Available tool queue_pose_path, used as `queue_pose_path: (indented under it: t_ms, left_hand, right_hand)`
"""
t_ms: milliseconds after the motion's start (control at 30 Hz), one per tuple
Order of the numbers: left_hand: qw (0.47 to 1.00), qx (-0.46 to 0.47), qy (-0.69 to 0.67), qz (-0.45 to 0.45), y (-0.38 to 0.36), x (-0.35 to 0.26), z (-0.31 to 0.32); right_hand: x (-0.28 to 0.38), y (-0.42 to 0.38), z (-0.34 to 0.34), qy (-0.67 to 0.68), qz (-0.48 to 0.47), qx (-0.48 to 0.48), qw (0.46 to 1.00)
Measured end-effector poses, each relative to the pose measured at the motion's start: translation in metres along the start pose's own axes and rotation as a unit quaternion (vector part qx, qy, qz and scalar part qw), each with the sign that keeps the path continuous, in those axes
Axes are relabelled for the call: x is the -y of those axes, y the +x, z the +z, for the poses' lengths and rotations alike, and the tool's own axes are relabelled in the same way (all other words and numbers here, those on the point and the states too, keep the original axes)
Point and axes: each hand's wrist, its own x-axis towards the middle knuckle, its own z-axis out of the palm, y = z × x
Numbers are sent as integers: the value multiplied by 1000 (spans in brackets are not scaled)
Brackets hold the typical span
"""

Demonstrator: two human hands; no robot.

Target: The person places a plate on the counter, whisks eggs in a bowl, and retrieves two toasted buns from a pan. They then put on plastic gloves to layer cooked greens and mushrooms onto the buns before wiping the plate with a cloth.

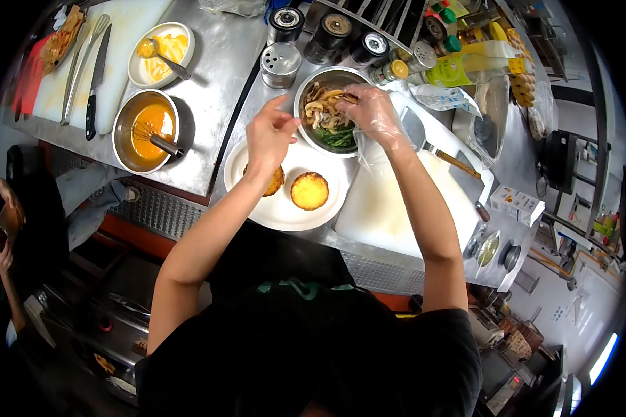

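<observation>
My right hand, in a clear plastic glove, reaches into a metal bowl from its right side. Its fingers are closed on some sliced mushrooms; wilted greens lie below them in the same bowl. My left hand is bare and hovers over the white oval plate, left of the bowl, its fingers apart and holding nothing. On that plate sit two round browned muffin halves; my left wrist partly covers the left one.
Left on the counter are a pot of orange sauce with a whisk, a yellow-smeared dish with a spoon and a knife. Shakers stand behind the bowl. A white cutting board lies right. Another person's hands show far left.
</observation>
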Motion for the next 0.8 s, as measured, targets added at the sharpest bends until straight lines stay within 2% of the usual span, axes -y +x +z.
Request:
queue_pose_path:
  t_ms: [33, 100, 133, 200, 267, 367, 400, 433, 500, 533, 567, 600, 633, 667, 700, 767, 800]
  left_hand:
    - [998, -33, 14, 45, -6, -1, -4]
    - [995, -42, 37, 77, -25, -3, -15]
    - [991, -48, 64, 108, -35, -3, -21]
    - [989, -51, 60, 123, -61, 2, -36]
    - [988, -54, 55, 137, -89, 8, -51]
    - [992, -101, 37, 59, -136, 18, -82]
    - [990, -136, 33, 30, -149, 19, -89]
    - [988, -139, 62, 9, -163, 28, -102]
    - [972, -179, 144, -40, -188, 48, -123]
    - [968, -181, 159, -67, -200, 62, -135]
    - [963, -183, 174, -94, -211, 75, -143]
    - [962, -187, 174, -94, -220, 79, -145]
    - [957, -194, 170, -135, -229, 83, -147]
    - [950, -202, 164, -175, -236, 88, -147]
    - [949, -206, 164, -175, -241, 92, -148]
    - [945, -220, 119, -210, -249, 102, -146]
    - [944, -225, 116, -210, -252, 111, -144]
  right_hand:
    - [-1, 0, -2, 5, 23, -7, 1000]
    - [-3, -1, -3, 0, 31, 11, 999]
    - [-2, -3, -3, 47, 48, 33, 997]
    - [-1, -3, -3, 95, 64, 59, 992]
    - [-4, 1, -7, 154, 141, 89, 974]
    - [-19, 8, -5, 152, 127, 57, 978]
    - [-10, 9, -12, 77, 114, 96, 986]
    - [-5, 8, -11, 77, 111, 98, 986]
    - [6, 7, -5, -94, -47, 48, 993]
    - [13, 7, -4, -89, -4, 67, 994]
    - [8, 10, 3, -87, -8, 67, 994]
    - [5, 13, 11, -124, -35, 48, 991]
    - [2, 15, 16, -160, -61, 28, 985]
    - [-2, 15, 16, -151, -74, 22, 986]
    - [-1, 18, 14, -149, -78, 23, 985]
    - [-1, 27, 5, -141, -25, 87, 986]
    - [6, 26, -5, -88, 27, 116, 989]
